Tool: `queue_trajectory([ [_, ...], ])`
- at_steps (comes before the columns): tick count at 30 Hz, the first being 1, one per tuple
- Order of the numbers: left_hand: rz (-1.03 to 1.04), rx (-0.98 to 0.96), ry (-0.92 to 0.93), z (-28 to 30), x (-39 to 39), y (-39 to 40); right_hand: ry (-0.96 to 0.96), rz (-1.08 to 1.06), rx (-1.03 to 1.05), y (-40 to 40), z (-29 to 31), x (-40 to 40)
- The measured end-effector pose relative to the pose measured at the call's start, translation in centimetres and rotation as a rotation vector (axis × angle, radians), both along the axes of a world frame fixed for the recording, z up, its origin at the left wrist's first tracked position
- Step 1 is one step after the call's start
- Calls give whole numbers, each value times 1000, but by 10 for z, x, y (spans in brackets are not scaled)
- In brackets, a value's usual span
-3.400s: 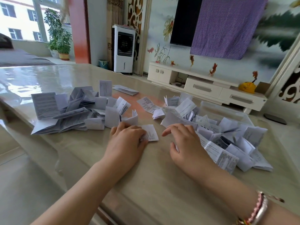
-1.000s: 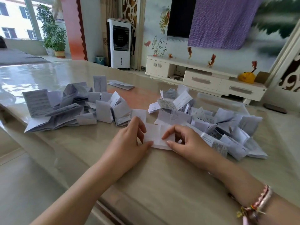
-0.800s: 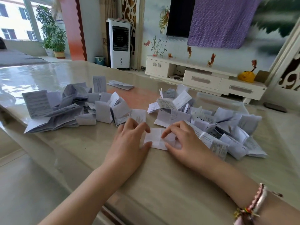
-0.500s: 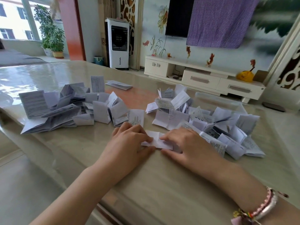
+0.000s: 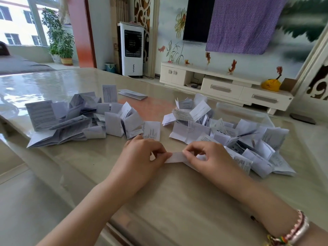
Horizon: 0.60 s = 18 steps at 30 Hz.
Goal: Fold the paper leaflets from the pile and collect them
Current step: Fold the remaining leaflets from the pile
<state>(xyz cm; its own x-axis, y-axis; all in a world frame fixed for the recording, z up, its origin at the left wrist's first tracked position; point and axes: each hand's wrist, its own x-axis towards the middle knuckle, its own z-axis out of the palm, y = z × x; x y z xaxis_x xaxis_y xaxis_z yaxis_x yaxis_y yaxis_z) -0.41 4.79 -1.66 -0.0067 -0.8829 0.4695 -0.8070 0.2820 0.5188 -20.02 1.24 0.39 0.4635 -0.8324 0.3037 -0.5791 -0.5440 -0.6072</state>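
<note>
A small white leaflet (image 5: 175,157), folded into a narrow strip, lies low over the beige table (image 5: 177,201) between my hands. My left hand (image 5: 142,157) pinches its left end with thumb and fingers curled. My right hand (image 5: 207,157) pinches its right end the same way. A loose pile of paper leaflets (image 5: 230,137) spreads to the right, reaching under my right hand. Another heap of leaflets (image 5: 79,119) lies on the left side of the table.
A clear plastic box (image 5: 245,112) stands behind the right pile. One flat leaflet (image 5: 133,94) lies apart at the back. The table's near edge (image 5: 113,226) runs under my forearms. A TV cabinet (image 5: 221,86) and an air cooler (image 5: 132,48) stand beyond the table.
My hands took a leaflet from the right pile, pressed it down on the table and folded it over. It is now a narrower strip pinched at both ends.
</note>
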Motion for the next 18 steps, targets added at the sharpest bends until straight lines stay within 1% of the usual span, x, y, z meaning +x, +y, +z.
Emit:
queue_trajectory([
  [2,34,47,81,-3,1,-3,-10,-52,48,-4,-3,3],
  [5,84,109,106,-6,-2,-7,74,-122,29,-10,-7,11],
  [9,139,112,16,-7,-9,-8,266,-190,-82,-11,-8,18],
  [11,158,106,-42,-6,-12,-7,322,-198,-113,-9,-7,20],
  [18,206,117,-168,-1,-18,-5,374,-197,-118,-5,-6,21],
])
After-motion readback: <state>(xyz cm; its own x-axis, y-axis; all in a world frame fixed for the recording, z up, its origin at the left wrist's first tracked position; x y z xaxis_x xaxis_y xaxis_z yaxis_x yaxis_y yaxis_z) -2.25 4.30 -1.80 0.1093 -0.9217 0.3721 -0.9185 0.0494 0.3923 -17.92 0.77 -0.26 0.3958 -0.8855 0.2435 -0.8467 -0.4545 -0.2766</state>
